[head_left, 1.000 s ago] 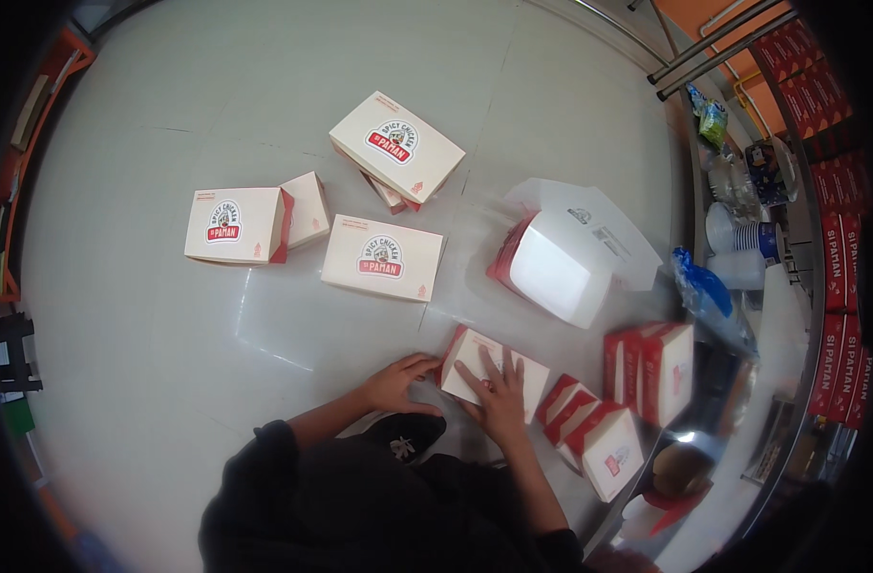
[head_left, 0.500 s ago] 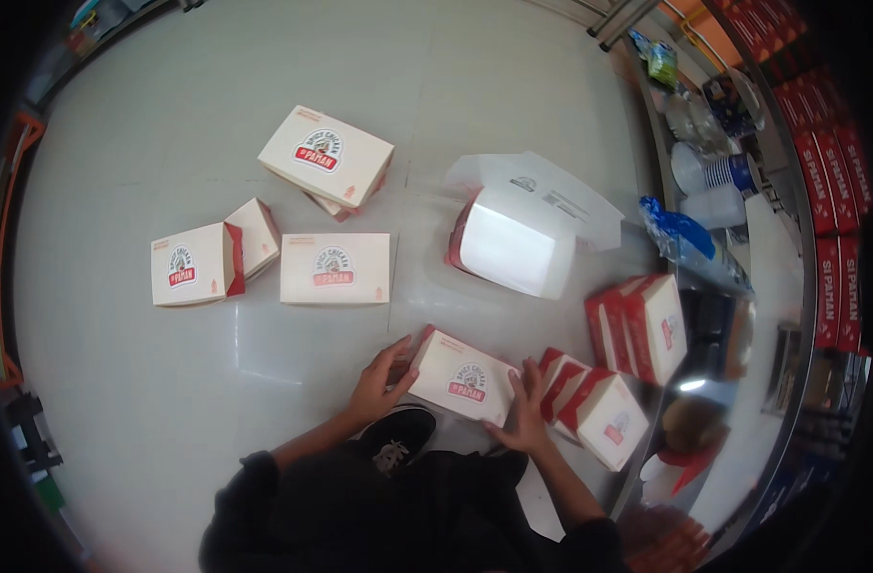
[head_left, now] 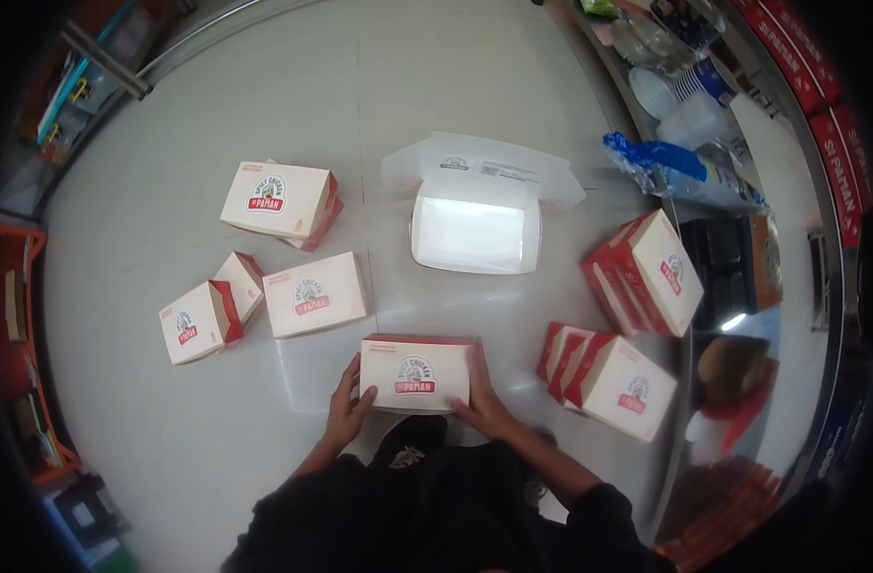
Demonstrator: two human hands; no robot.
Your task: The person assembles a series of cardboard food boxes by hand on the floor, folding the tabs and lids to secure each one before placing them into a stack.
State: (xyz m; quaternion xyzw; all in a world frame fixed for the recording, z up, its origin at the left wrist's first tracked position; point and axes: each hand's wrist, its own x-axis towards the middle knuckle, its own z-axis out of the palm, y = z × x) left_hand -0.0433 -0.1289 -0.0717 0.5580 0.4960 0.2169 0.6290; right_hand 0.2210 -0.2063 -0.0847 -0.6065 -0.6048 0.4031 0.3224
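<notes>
Between my hands is a closed cream-and-red cardboard food box (head_left: pixel 416 375) with a printed logo on its lid. My left hand (head_left: pixel 346 406) grips its left end, thumb on the front. At the right end my right hand (head_left: pixel 486 406) holds it the same way. Beyond it an open box (head_left: pixel 477 234) sits on the floor, lid folded back, white inside. A closed box (head_left: pixel 317 294) lies to the left of that, with another box (head_left: pixel 196 323) leaning by a second one farther left. Farther back, a box (head_left: pixel 274 202) is stacked on another.
To the right stand stacked boxes (head_left: pixel 651 272) and a leaning row of boxes (head_left: pixel 623 387), close to a metal shelf holding plastic cups (head_left: pixel 699 81) and a blue plastic bag (head_left: pixel 675 167). An orange rack (head_left: pixel 37 353) stands at the left. My shoe (head_left: pixel 408 441) is just below the held box.
The view has shifted. The held box has turned from slanting to nearly level, and my right hand has moved from its lower right corner to its right end.
</notes>
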